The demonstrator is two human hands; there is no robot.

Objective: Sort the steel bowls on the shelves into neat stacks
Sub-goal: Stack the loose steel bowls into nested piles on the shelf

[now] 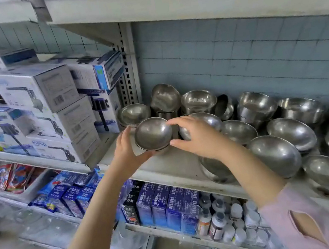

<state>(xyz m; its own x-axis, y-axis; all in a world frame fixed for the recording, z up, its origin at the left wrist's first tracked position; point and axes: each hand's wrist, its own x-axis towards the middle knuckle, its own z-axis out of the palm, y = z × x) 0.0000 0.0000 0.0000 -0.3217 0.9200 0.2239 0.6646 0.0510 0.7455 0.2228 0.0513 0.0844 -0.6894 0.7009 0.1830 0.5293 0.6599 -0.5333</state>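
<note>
The left hand [127, 149] cups a steel bowl [153, 133] from beneath, tipped toward us above the shelf [172, 166] front; whether a second bowl nests under it is hard to say. The right hand [197, 135] pinches its right rim between thumb and fingers, hiding part of a bowl behind [207, 120]. Roughly sixteen other bowls [291, 134] crowd the shelf, some in short stacks, the far right ones cut off. About seven white boxes [47, 86] sit left; one reads "Pump", I think. Blue cartons [165, 207] below carry print too blurred to read.
</note>
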